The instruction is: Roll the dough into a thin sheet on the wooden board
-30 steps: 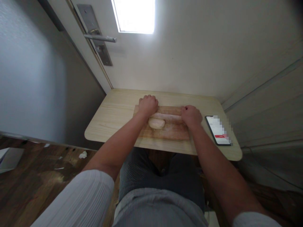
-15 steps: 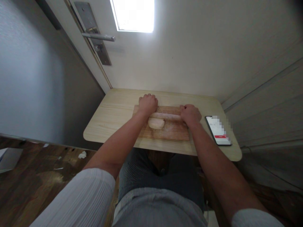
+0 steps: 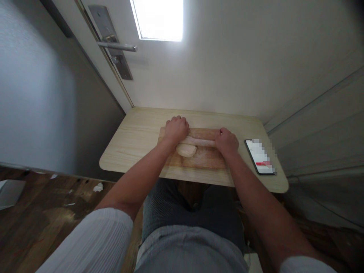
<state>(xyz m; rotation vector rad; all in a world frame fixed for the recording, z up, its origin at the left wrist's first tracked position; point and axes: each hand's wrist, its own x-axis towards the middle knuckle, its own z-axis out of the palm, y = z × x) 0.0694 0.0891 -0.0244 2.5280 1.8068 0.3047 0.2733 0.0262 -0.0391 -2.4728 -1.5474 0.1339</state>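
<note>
Both hands have edged very slightly toward the near side of the board since a second ago, taking the rolling pin (image 3: 203, 141) with them, while the dough and the phone keep their places. The left hand (image 3: 176, 128) has its fingers curled over the pin's left end, though the hand itself hides most of that grip. The right hand (image 3: 226, 142) is closed in a fist around the opposite end. Between them the pin lies crosswise, pale and floury, just at the far edge of a flattened oval of dough (image 3: 186, 150). This dough sits left of centre on a wooden board (image 3: 204, 161), whose surface is dusted with flour. Board and all rest on a light wooden table (image 3: 125, 146) with rounded near corners. Near its right end lies a phone (image 3: 257, 153), its screen lit and partly pixelated. Behind the table stands a pale door (image 3: 227, 76) with a metal handle (image 3: 119, 46) and a bright window (image 3: 159, 19). Below, at the left, a crumpled white scrap (image 3: 98, 187) lies on the dark wooden floor (image 3: 42, 227)
</note>
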